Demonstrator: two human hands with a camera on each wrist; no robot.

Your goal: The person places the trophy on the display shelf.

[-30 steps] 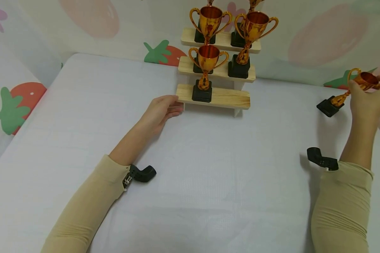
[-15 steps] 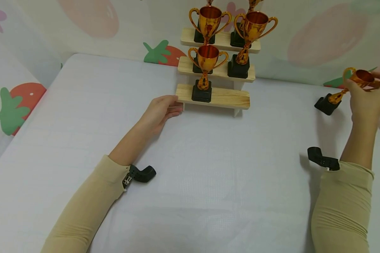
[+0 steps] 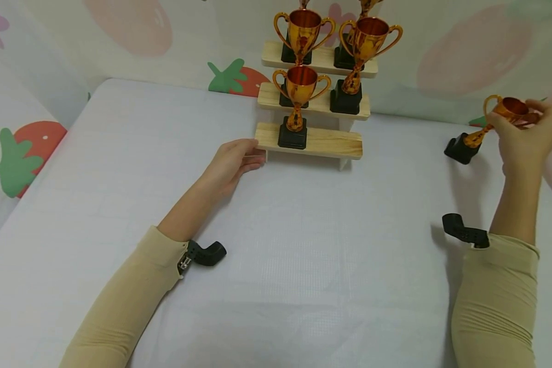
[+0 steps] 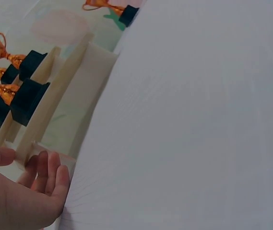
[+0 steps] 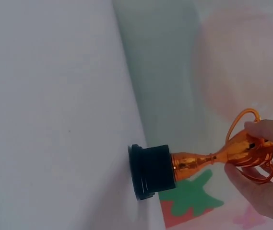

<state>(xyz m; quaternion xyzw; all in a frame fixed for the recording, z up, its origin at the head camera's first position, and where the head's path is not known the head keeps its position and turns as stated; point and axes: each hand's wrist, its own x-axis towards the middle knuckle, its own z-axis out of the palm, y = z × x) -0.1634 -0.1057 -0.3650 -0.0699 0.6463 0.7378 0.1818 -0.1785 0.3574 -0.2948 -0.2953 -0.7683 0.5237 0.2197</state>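
My right hand (image 3: 529,140) grips a small gold trophy cup (image 3: 510,110) by its bowl, thumb on one side and fingers on the other near a handle. Its black square base (image 5: 153,170) points down and to the left, with a shadow on the table beneath. At the left end of a stepped wooden display stand (image 3: 333,142), my left hand (image 3: 232,162) holds the lowest board, thumb on top and fingers curled below. On that board's left half stands another trophy (image 3: 299,89) upright; the right half is bare wood.
More gold trophies stand on the upper boards, among them a right-hand one (image 3: 368,43) on the middle board. The stand is near the back wall (image 3: 165,66), printed with strawberries. A white cloth covers the table (image 3: 294,255). Black camera mounts (image 3: 207,254) project from both sleeves.
My right hand has moved slightly left with the trophy, still tilted in its grip. The left hand and the stand have stayed in place.
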